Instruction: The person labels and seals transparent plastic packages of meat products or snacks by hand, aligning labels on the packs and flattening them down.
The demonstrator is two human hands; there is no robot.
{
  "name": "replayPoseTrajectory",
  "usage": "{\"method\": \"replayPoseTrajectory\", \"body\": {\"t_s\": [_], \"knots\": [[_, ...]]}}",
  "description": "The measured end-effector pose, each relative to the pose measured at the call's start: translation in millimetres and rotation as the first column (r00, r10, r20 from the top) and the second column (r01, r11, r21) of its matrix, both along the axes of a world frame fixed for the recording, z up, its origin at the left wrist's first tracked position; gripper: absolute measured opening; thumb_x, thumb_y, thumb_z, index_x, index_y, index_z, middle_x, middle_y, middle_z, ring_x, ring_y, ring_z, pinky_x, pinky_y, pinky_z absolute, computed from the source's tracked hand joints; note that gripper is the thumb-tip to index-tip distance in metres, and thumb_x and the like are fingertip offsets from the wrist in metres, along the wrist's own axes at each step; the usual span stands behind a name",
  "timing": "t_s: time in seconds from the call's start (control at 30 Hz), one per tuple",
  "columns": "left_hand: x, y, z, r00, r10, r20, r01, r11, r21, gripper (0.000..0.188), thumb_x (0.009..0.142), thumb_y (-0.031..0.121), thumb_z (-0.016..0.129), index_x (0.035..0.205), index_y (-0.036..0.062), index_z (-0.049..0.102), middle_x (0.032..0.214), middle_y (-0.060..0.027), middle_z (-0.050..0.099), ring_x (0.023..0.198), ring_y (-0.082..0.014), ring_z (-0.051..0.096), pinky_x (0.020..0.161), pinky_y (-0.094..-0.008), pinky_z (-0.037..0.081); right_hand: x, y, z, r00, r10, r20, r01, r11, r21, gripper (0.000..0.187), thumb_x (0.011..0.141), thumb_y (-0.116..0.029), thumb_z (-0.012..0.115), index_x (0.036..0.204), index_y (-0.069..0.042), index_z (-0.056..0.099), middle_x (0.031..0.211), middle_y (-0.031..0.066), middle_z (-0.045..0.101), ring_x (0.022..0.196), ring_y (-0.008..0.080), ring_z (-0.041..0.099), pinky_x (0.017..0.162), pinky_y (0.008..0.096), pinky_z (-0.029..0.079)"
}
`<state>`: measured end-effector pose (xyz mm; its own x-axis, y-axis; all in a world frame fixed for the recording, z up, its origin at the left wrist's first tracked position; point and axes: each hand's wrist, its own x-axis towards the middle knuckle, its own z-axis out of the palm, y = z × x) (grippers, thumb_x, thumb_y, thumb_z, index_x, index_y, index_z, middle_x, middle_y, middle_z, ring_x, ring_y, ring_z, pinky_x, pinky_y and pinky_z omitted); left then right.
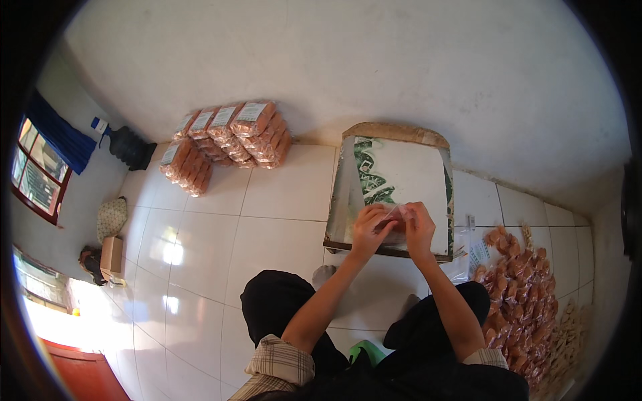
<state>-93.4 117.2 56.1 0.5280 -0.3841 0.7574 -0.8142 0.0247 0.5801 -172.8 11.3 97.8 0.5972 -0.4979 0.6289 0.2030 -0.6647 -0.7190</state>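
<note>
My left hand [372, 231] and my right hand [418, 228] are close together over the near edge of a low table [414, 167] with a white and green top. Between them is a small clear plastic packet [396, 222] with something reddish-brown inside. The fingers of both hands are pinched on its upper edge. My hands partly hide the packet, so its exact contents cannot be made out.
Stacked packs [257, 130] of orange-brown goods stand against the wall at the back left. To my right lies a big heap of small brown packets [518, 301], beside flat clear plastic bags [460, 267]. A dark water jug [130, 148] and a cardboard box [112, 254] are at the far left.
</note>
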Motion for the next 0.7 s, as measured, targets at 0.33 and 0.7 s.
{"method": "replayPoseTrajectory", "body": {"t_s": [0.33, 0.7], "knots": [[-6.8, -14.3, 0.6, 0.898, -0.119, -0.423, 0.061, 0.987, -0.149, 0.033, 0.067, 0.005, 0.076, 0.091, 0.0036, 0.054, 0.096, -0.0094, 0.055, 0.086, -0.0206, 0.057, 0.074, -0.0288, 0.048, 0.7, -5.2, -12.1, 0.999, -0.049, -0.011, 0.049, 0.999, 0.003, 0.012, 0.08, 0.006, 0.052, 0.09, -0.001, 0.056, 0.074, 0.0126, 0.056, 0.064, 0.0257, 0.056, 0.058, 0.031, 0.045], [-11.0, 3.4, -7.2, 0.92, 0.338, -0.201, -0.331, 0.941, 0.066, 0.039, 0.063, 0.013, 0.079, 0.094, 0.0062, 0.056, 0.1, -0.0084, 0.055, 0.096, -0.0256, 0.05, 0.083, -0.034, 0.043, 5.9, -10.2, -12.7, 0.998, -0.062, -0.026, 0.066, 0.982, 0.175, 0.005, 0.087, -0.002, 0.053, 0.09, 0.0, 0.056, 0.074, 0.011, 0.057, 0.066, 0.0187, 0.058, 0.06, 0.0274, 0.046]]}}
